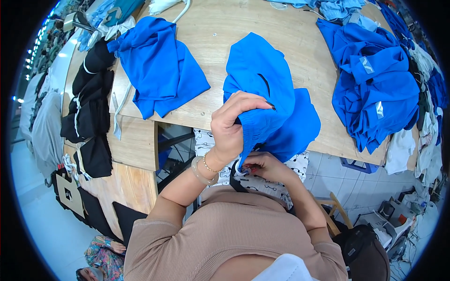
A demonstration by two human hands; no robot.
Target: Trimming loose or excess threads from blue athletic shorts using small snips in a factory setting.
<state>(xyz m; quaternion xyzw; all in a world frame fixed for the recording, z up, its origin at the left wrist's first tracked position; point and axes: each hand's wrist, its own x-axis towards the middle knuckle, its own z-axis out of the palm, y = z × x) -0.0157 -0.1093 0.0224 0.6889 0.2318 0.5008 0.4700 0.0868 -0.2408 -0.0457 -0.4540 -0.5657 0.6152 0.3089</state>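
Blue elastic-waist pants [262, 70] are bunched up in front of me, partly on the table and partly over its front edge; their leg length cannot be told. My left hand [230, 124] is closed round the gathered waistband, thumb and fingers pinching it from above. Lower down, close to my body, my right hand [269, 167] is closed at the waistband's lower end. A white cord [240, 169] shows beside its fingertips, which are partly hidden, so whether they pinch cord or cloth is unclear.
A wooden table [206, 28] spreads ahead. Another blue garment [157, 65] lies at left, near tied black bundles [93, 93]. At right is a pile of blue garments [375, 79]. A patterned white cloth [293, 175] covers my lap. Another person [105, 255] is at lower left.
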